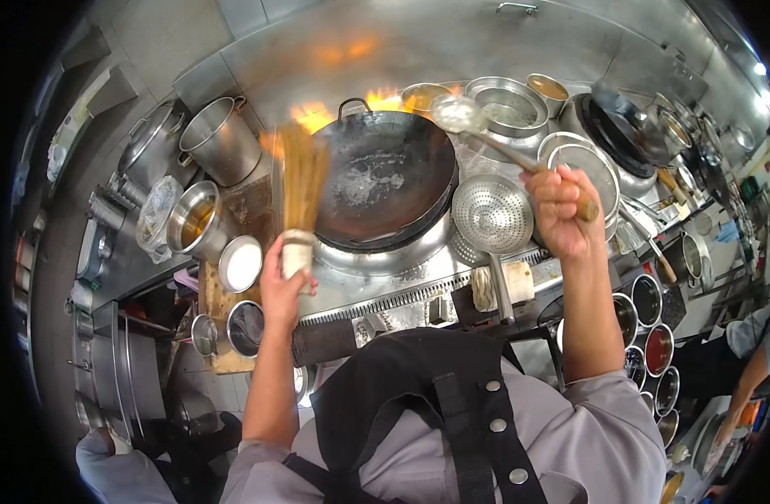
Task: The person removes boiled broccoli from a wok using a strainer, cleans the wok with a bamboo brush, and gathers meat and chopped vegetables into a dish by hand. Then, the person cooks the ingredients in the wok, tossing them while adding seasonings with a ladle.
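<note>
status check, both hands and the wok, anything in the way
Left hand gripping brush, bristles up. Right hand holding ladle by its handle. Wok shows pale patch inside. Flames at wok's far side; nothing seen over its middle.

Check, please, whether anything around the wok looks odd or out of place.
Flames flare up beyond the far rim of the wok, which looks odd because fire would usually stay underneath. Nothing else stands out.

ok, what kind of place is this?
Most likely a commercial kitchen, at a wok station: a large wok on a burner with flames behind it, tall metal stockpots to the left, and a perforated strainer beside the wok.
</note>
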A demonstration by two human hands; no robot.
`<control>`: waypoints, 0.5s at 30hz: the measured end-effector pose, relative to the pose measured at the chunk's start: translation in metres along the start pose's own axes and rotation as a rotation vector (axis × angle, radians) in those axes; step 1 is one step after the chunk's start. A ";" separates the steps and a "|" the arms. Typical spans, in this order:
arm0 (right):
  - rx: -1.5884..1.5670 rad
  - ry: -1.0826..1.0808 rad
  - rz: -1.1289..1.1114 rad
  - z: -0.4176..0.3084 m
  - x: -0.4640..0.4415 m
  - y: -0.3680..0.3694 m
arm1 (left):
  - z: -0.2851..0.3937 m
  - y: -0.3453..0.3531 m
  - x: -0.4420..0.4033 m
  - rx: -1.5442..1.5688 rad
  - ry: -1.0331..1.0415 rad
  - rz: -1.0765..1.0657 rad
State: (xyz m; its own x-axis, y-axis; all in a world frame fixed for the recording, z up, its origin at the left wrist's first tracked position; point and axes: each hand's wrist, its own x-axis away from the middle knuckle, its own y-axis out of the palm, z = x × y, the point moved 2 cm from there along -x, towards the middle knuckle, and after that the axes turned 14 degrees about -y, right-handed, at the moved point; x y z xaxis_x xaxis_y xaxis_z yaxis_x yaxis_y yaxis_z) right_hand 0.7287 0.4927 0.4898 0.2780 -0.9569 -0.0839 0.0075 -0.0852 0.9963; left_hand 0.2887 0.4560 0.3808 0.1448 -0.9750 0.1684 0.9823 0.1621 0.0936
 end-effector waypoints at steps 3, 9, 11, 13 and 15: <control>0.030 0.027 0.042 0.038 0.026 -0.005 | 0.016 0.027 -0.034 -0.381 0.083 0.066; 0.099 0.124 0.162 0.075 0.044 -0.053 | 0.034 0.074 -0.104 -1.092 0.231 -0.098; 0.180 0.159 0.187 0.082 0.050 -0.072 | 0.039 0.076 -0.113 -1.373 0.149 -0.048; 0.222 0.162 0.181 0.083 0.048 -0.089 | 0.034 0.072 -0.126 -1.473 0.387 0.147; 0.298 0.163 0.176 0.089 0.050 -0.092 | 0.039 0.073 -0.123 -1.470 0.446 0.210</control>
State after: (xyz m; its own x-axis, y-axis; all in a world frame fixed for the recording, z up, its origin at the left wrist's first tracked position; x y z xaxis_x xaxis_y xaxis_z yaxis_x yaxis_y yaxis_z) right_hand 0.6568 0.4283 0.3927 0.3997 -0.9092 0.1161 -0.3270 -0.0231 0.9447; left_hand 0.3379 0.5936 0.4056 0.0500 -0.9626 -0.2661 0.1494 0.2707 -0.9510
